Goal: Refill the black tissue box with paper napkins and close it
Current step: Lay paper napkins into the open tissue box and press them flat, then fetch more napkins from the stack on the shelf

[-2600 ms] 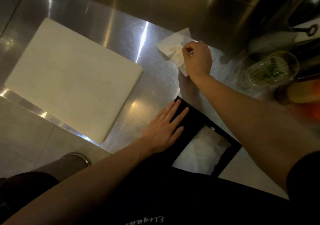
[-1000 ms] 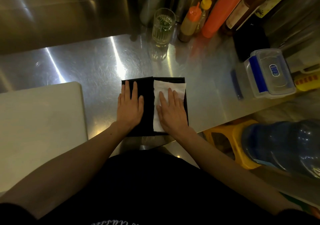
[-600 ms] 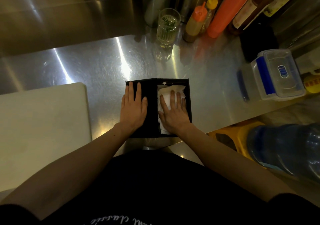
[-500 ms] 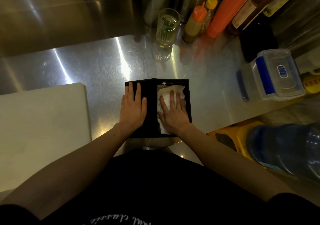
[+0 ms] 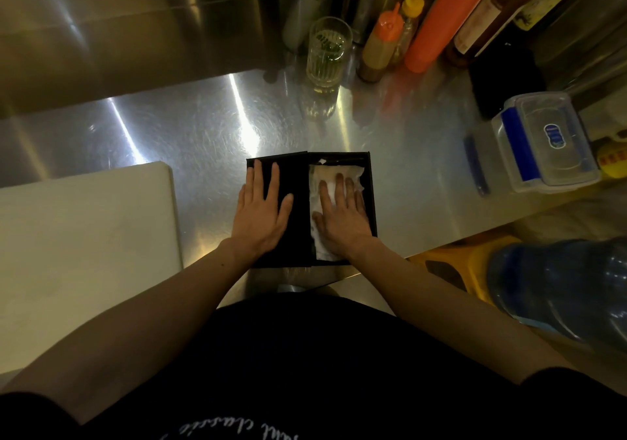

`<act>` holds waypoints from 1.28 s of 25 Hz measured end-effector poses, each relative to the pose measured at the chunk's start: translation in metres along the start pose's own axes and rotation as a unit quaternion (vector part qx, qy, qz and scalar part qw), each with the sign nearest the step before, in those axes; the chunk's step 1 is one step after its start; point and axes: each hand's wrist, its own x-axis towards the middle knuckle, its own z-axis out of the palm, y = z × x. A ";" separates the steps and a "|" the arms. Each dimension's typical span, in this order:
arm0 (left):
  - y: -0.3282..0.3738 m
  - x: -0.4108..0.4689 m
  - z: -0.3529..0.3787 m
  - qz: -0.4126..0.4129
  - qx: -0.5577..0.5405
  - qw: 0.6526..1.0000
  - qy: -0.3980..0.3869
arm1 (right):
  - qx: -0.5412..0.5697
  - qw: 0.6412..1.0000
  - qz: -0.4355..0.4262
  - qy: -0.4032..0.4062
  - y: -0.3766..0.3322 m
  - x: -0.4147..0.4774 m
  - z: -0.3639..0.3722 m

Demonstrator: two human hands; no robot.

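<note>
Brushed steel table [image 5: 407, 141], scuffed and glaring, with the black tissue box [image 5: 371, 198] lying open at its near edge.
Both hands sit as they did half a second ago: the left hand [image 5: 263, 212] spread flat on the matte black lid [image 5: 295, 236], gripping nothing; the right hand [image 5: 342, 215] flat, fingers spread, pressing the crumpled white paper napkins [image 5: 339, 169] inside the box's right half. A ribbed glass [image 5: 327, 54] and orange squeeze bottles [image 5: 381, 44] stand along the far edge; a smooth white cutting board [image 5: 84, 236] lies left.

left hand [image 5: 263, 214] flat, right hand [image 5: 342, 217] flat, fingers spread
</note>
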 end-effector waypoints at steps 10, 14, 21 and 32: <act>-0.006 -0.015 -0.010 0.032 0.066 0.997 -0.017 | 0.123 0.978 -0.073 0.154 -0.009 -0.005 -0.044; -0.003 -0.023 -0.028 0.015 0.086 0.996 0.024 | 0.108 0.962 -0.148 0.202 -0.023 0.013 -0.083; -0.027 -0.065 -0.089 -0.060 0.097 0.985 0.126 | -0.015 0.946 -0.260 0.192 -0.089 0.028 -0.130; -0.125 -0.236 -0.182 -0.225 0.108 0.923 0.293 | -0.061 0.866 -0.468 0.165 -0.307 -0.043 -0.128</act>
